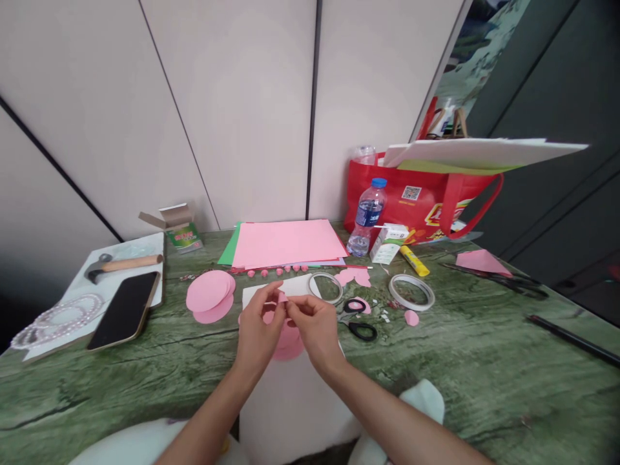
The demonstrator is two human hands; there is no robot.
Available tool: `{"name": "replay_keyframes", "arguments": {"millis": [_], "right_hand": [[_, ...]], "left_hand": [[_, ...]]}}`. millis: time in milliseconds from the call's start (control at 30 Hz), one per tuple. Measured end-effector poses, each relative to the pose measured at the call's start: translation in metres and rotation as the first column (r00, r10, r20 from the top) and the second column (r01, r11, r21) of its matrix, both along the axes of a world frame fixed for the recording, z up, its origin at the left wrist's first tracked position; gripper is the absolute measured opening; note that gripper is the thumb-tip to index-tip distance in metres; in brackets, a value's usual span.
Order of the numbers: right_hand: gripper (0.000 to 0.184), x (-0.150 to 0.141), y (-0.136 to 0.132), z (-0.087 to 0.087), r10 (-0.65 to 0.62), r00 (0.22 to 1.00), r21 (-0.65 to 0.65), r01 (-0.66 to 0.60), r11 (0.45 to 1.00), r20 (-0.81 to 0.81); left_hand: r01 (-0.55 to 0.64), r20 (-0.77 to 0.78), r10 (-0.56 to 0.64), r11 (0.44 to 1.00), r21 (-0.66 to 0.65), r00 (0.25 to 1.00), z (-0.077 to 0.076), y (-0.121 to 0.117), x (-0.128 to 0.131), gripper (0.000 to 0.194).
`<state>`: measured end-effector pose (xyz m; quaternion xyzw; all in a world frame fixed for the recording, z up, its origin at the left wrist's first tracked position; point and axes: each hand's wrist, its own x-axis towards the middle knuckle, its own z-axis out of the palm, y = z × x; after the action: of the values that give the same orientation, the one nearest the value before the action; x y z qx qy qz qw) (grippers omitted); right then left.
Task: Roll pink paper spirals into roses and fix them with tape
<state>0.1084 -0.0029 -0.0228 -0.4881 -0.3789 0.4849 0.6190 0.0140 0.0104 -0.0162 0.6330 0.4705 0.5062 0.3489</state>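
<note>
A small folded piece of pink paper [282,297] is pinched between the fingertips of both hands. My left hand [259,326] is closed on its left side, thumb and forefinger together. From the right, my right hand [316,326] closes its thumb and fingers at the paper's edge. Below the hands lie pink paper circles [289,351], partly covered by my fingers. Under them is a white sheet [295,400]. Black-handled scissors [362,330] rest just right of my right hand, their blades partly hidden. A roll of tape [325,287] lies behind it.
A stack of pink circles [208,294] lies left; pink sheets [290,242] lie behind. Further right are another tape roll [411,294], a glue stick [414,261], a water bottle [367,219] and a red bag [426,200]. A phone [124,311] and hammer [121,264] are far left.
</note>
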Motion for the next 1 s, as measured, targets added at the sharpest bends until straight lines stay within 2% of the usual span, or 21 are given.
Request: {"name": "replay_keyframes", "arguments": {"millis": [100,200,367,500,600,700,767,800,867,900,967,1000], "right_hand": [[0.015,0.002,-0.001,0.003,-0.002,0.997,0.028,0.000,1.000,0.076],[0.012,0.005,0.001,0.002,-0.019,0.988,0.074,0.008,0.997,0.155],[0.007,0.006,0.006,-0.008,-0.176,0.948,0.105,0.153,0.983,0.267],[0.010,0.005,0.006,-0.012,-0.126,0.959,0.147,0.090,0.985,0.255],[0.011,0.007,0.007,-0.013,-0.109,0.923,0.234,0.021,0.972,0.368],[0.015,0.018,0.013,-0.014,-0.021,0.867,0.257,-0.124,0.958,0.498],[0.020,0.030,0.019,-0.014,0.008,0.787,0.219,-0.181,0.959,0.617],[0.024,0.038,0.022,-0.013,-0.020,0.716,0.187,-0.155,0.970,0.698],[0.028,0.052,0.027,-0.013,-0.077,0.509,0.115,-0.044,0.992,0.858],[0.028,0.057,0.029,-0.012,-0.067,0.397,0.073,-0.001,0.997,0.915],[0.022,0.064,0.031,-0.012,0.016,0.215,-0.027,0.051,0.998,0.976],[0.018,0.065,0.031,-0.013,0.067,0.150,-0.077,0.060,0.995,0.986]], "left_hand": [[-0.022,-0.146,0.042,0.991,0.134,0.988,-0.002,0.001,-0.003,0.026],[-0.019,-0.171,0.043,0.990,0.136,0.984,-0.003,0.002,-0.006,0.022],[-0.033,-0.143,0.048,0.994,0.101,0.989,-0.005,0.004,-0.007,0.020],[-0.045,-0.132,0.057,0.994,0.098,0.990,-0.003,0.003,-0.007,0.020],[-0.031,-0.127,0.043,0.995,0.097,0.991,-0.002,0.003,-0.008,0.022],[-0.030,-0.106,0.036,0.998,0.059,0.994,-0.004,0.006,-0.010,0.021],[-0.051,-0.084,0.051,0.999,0.003,0.995,-0.005,0.007,-0.012,0.022],[-0.064,-0.071,0.062,0.998,-0.028,0.996,-0.006,0.008,-0.013,0.023],[-0.091,-0.046,0.087,0.992,-0.090,0.995,-0.006,0.010,-0.015,0.026],[-0.103,-0.033,0.100,0.988,-0.115,0.994,-0.005,0.011,-0.015,0.027],[-0.123,-0.004,0.124,0.981,-0.151,0.992,-0.004,0.012,-0.016,0.028],[-0.131,0.010,0.134,0.978,-0.162,0.991,-0.004,0.012,-0.016,0.028]]}}
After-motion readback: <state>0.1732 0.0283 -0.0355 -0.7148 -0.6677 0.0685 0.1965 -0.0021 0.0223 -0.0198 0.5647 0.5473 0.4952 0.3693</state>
